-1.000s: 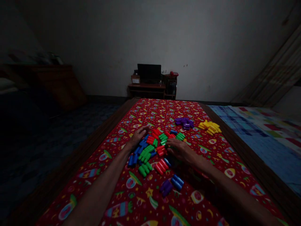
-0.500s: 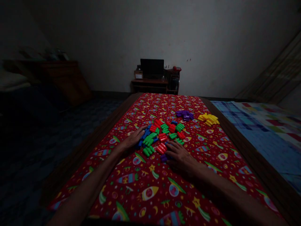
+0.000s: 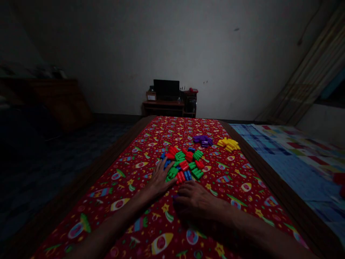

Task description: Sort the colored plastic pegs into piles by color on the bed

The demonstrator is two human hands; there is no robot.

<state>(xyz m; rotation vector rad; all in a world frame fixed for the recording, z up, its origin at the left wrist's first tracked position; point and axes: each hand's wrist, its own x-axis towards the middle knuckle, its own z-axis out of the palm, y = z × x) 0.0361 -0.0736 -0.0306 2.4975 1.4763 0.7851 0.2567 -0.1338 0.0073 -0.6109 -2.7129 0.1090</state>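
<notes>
A mixed pile of red, green and blue plastic toy blocks [image 3: 184,166], each like short rounded tubes joined side by side, lies mid-table. My left hand [image 3: 159,180] rests on the pile's left edge, its fingers spread over blue and green blocks. Just in front of the pile, my right hand [image 3: 194,198] is curled, palm down, around a purple block [image 3: 176,197]. Most of that block is hidden under the fingers. A blue block [image 3: 188,175] lies just beyond the right fingertips.
Purple blocks [image 3: 203,140] form a separate heap behind the pile, and yellow blocks [image 3: 228,144] another to its right. A red patterned cloth [image 3: 161,242] covers the table. Past its far end stands a desk with a monitor [image 3: 166,89]. A bed [image 3: 285,162] is on the right.
My right hand has drawn back toward me, with the purple block at its fingers. My left hand has spread further over the pile. The camera view has tilted and shifted slightly.
</notes>
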